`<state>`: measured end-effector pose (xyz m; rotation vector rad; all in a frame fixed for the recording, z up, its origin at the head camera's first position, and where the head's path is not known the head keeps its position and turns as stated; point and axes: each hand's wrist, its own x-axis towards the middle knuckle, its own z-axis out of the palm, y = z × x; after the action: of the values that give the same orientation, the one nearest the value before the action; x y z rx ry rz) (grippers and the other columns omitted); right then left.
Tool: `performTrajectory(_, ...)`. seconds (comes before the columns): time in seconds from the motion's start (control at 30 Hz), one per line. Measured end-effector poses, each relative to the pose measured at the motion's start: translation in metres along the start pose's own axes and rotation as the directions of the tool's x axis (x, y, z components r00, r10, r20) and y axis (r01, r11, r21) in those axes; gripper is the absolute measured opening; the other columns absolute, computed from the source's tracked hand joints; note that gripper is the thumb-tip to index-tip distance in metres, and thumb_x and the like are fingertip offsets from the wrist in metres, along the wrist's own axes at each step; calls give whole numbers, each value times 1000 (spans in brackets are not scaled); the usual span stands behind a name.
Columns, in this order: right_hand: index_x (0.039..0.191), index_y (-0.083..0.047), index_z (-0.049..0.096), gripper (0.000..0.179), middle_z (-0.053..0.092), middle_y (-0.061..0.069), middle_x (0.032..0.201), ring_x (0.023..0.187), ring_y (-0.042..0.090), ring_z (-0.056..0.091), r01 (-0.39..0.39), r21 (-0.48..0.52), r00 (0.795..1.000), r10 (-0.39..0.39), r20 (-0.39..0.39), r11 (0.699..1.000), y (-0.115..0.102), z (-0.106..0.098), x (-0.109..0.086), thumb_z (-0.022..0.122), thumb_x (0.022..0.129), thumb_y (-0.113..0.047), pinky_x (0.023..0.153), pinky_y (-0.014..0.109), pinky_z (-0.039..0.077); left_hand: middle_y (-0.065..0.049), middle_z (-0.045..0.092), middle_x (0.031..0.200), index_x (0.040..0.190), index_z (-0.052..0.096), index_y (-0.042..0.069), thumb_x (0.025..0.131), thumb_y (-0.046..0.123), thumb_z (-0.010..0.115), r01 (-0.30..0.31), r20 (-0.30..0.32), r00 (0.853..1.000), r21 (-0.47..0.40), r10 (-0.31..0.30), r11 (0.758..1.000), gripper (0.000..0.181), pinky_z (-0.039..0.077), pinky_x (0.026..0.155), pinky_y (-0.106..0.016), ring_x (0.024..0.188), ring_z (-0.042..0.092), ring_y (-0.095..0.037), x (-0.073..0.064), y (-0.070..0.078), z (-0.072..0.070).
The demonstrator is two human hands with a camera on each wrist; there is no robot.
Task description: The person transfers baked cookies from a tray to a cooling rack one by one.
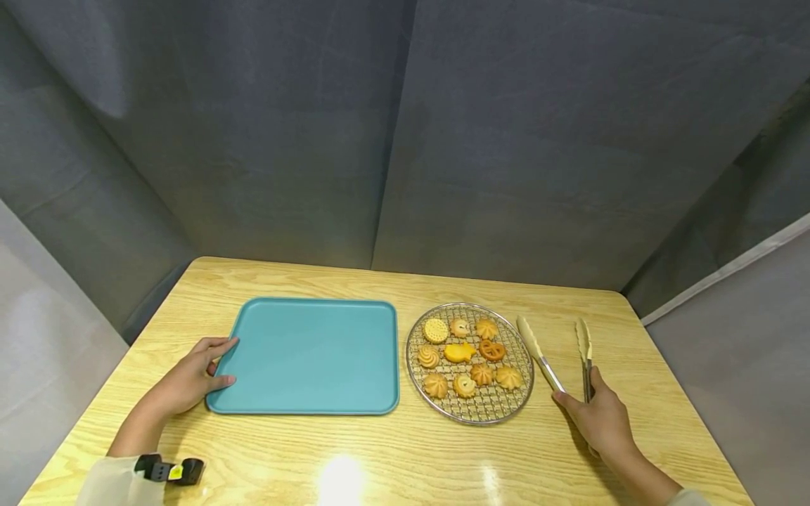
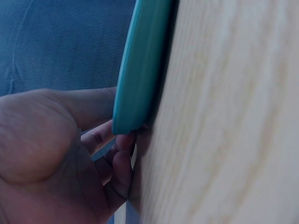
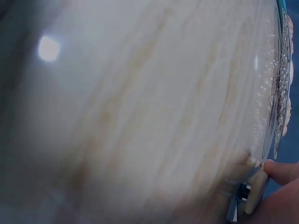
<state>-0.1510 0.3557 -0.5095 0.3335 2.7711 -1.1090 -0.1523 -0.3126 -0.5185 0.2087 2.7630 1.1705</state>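
A blue-green rectangular tray [image 1: 304, 355] lies on the table. At its left edge my left hand [image 1: 190, 379] grips the rim, with the thumb and a finger over the top. In the left wrist view, the other fingers [image 2: 122, 165] curl against the tray's side [image 2: 140, 70], low by the table. My right hand [image 1: 604, 418] holds a pair of tongs [image 1: 549, 372] near the handle end. The tongs' two arms are spread apart, with pale scalloped tips pointing away from me. In the right wrist view, only part of the right hand [image 3: 280, 191] shows.
Between tray and tongs stands a round wire rack [image 1: 471, 420] bearing several cookies, among them a yellow fish-shaped one [image 1: 459, 352] and a pretzel-shaped one [image 1: 491, 350]. The wooden table [image 1: 272, 457] is bordered by grey curtains [image 1: 506, 176] behind and at the sides.
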Motion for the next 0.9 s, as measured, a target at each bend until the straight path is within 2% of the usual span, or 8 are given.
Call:
performTrajectory(0.03, 161, 6, -6, 107, 68, 39, 101, 33, 10, 41, 7, -5, 1000, -7, -5, 1000, 0, 0, 0, 68, 100, -42, 36, 33, 44, -30, 33, 150, 156, 33, -10, 94, 3, 72, -3, -2, 1000, 2, 3, 1000, 75, 36, 69, -28, 88, 39, -23, 0, 0, 0)
performTrajectory(0.07, 160, 7, -7, 108, 57, 47, 124, 34, 11, 41, 14, -13, 1000, -14, -10, 1000, 0, 0, 1, 68, 100, -42, 36, 33, 44, -30, 33, 150, 156, 33, -10, 94, 3, 72, -4, -2, 1000, 1, 4, 1000, 75, 36, 69, -28, 88, 39, -23, 0, 0, 0)
performTrajectory(0.13, 160, 8, -7, 109, 21, 51, 149, 36, 14, 43, 26, -25, 999, -27, -18, 999, 1, 0, 2, 68, 100, -44, 38, 34, 44, -30, 33, 150, 156, 33, -10, 94, 2, 72, 0, -2, 1000, 0, 0, 1000, 74, 36, 69, -28, 89, 39, -23, 0, 1, 0)
performTrajectory(0.5, 161, 4, -10, 108, 13, 47, 155, 55, 24, 67, 26, -20, 999, -26, -22, 999, 1, 1, 4, 68, 101, -41, 42, 37, 46, -29, 34, 149, 156, 34, -9, 94, 2, 72, -1, 1, 1000, -5, 1, 1000, 74, 36, 69, -28, 89, 39, -24, 0, -2, 1)
performTrajectory(0.67, 161, 5, -8, 108, 15, 49, 153, 39, 26, 56, 20, -25, 999, -21, -32, 999, 0, 1, 5, 69, 101, -40, 39, 38, 47, -30, 33, 150, 156, 34, -9, 94, 2, 72, -1, 6, 1000, -4, 1, 1000, 74, 36, 69, -28, 88, 39, -24, 1, -1, 0)
performTrajectory(0.77, 160, 9, -6, 108, 17, 49, 152, 64, 42, 69, 36, -64, 998, -40, -50, 997, -2, 0, 7, 68, 101, -42, 48, 42, 54, -30, 32, 151, 157, 34, -9, 95, 3, 72, 4, 9, 1000, 1, -4, 1000, 74, 36, 69, -28, 88, 40, -24, 0, 0, -1)
performTrajectory(0.83, 160, 9, -6, 108, 17, 49, 152, 66, 45, 69, 37, -71, 998, -41, -52, 997, -2, 0, 7, 67, 101, -43, 49, 44, 55, -31, 32, 151, 156, 34, -9, 95, 4, 72, 1, 9, 1000, 10, -1, 1000, 74, 36, 69, -29, 89, 40, -24, 0, 1, -1)
performTrajectory(0.9, 160, 9, -6, 108, 17, 50, 152, 61, 40, 68, 28, -63, 998, -30, -46, 998, -3, 0, 7, 67, 101, -42, 47, 43, 54, -31, 32, 151, 156, 34, -9, 95, 5, 72, 0, 8, 1000, 18, 0, 1000, 74, 37, 70, -29, 89, 40, -24, 0, 1, -1)
